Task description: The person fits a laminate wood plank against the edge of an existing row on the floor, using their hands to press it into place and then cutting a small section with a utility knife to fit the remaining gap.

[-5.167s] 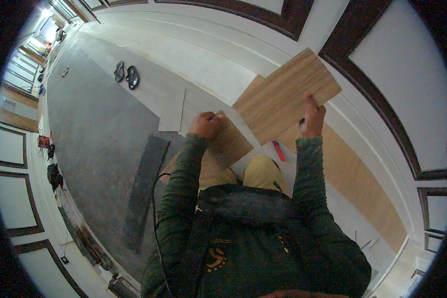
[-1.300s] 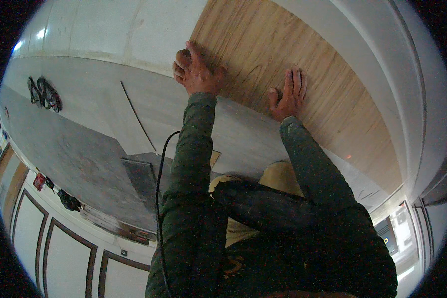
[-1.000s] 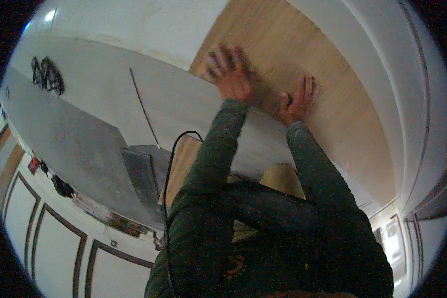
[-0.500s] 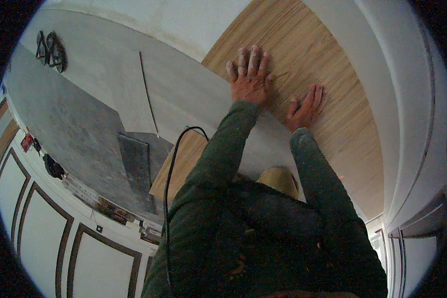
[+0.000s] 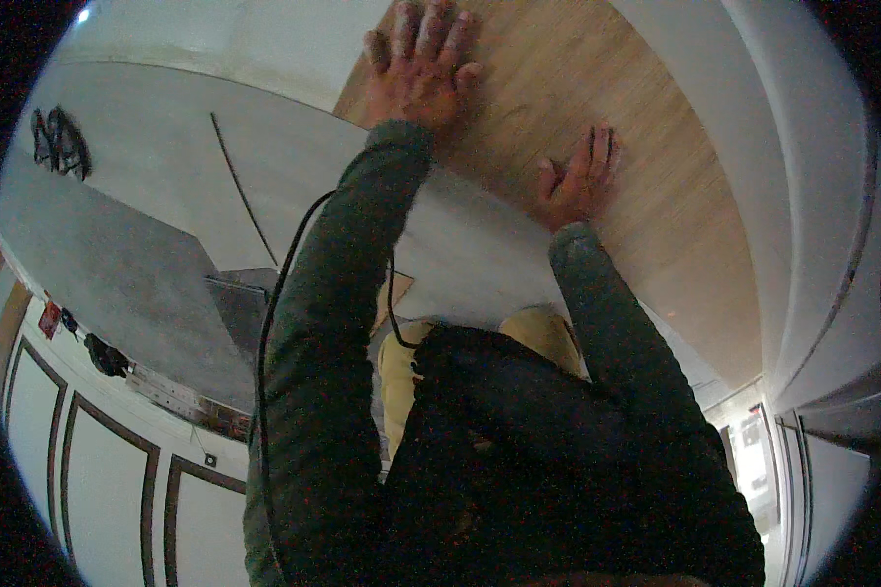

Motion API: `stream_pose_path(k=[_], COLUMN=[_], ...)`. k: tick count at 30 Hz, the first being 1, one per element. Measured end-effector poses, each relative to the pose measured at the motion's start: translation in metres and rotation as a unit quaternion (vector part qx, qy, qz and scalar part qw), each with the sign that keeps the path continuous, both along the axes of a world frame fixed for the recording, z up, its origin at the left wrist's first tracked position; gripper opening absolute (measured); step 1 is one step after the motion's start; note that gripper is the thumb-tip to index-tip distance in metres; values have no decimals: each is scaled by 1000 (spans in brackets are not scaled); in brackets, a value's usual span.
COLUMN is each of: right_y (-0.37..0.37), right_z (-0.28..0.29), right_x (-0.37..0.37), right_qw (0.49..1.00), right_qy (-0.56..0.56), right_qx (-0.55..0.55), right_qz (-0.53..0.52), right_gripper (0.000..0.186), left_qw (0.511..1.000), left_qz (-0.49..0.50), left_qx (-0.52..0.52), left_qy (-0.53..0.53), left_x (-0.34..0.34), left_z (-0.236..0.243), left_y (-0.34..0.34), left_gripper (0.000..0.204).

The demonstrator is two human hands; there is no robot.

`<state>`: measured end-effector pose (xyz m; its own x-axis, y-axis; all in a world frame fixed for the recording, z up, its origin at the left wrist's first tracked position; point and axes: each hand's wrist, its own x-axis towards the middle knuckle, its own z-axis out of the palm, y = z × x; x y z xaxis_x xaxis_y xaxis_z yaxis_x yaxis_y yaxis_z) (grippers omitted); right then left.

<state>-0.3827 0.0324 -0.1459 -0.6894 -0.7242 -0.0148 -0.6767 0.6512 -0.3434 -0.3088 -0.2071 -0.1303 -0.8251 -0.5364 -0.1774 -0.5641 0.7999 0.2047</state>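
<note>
A light wood-look floorboard lies along the wall on the right. My left hand rests on its far end, palm down with fingers spread and whitish dust on them. Nearer to me, my right hand lies flat on the same board, thumb apart from the stretched fingers. Neither hand holds anything. Pale grey sheeting covers the floor beside the board's left edge. A black cable loops along my left sleeve.
A pair of dark sandals sits at the far left, with a thin dark strip nearer. A dark grey slab and a wood-look offcut lie left of my knees. White wall borders the right side.
My left hand has moved farther out and left along the board, its arm more stretched. My right hand stays flat, a little higher and more left in the picture; the view has shifted.
</note>
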Motion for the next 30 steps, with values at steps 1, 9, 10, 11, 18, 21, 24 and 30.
stream_pose_path(k=[1,9,10,11,18,21,24,30], right_y=[2,-8,-8,-8,-5,-7,-8,-6], right_z=[2,7,6,5,-6,-3,-3,-2], right_x=[2,9,8,8,6,6,6,6], right_qw=[1000,1000,1000,1000,995,997,995,997], right_qy=[-2,-4,-4,-1,38,25,38,39], right_qx=[2,7,6,-13,-87,-69,-86,-56], right_qz=[0,-15,-15,-9,15,25,33,35], right_gripper=[67,64,64,64,62,64,66,67], left_qw=[1000,991,991,990,985,983,979,976], left_qz=[0,93,94,110,169,177,190,208], left_qx=[2,-50,-51,-49,28,23,55,57], left_qy=[-2,77,76,80,8,-41,-58,12], left_x=[4,14,15,17,90,118,123,122], left_z=[-6,-29,-29,-29,-16,-12,-7,-8], left_y=[5,6,6,8,68,88,92,96], left_gripper=[61,53,53,54,61,63,64,60])
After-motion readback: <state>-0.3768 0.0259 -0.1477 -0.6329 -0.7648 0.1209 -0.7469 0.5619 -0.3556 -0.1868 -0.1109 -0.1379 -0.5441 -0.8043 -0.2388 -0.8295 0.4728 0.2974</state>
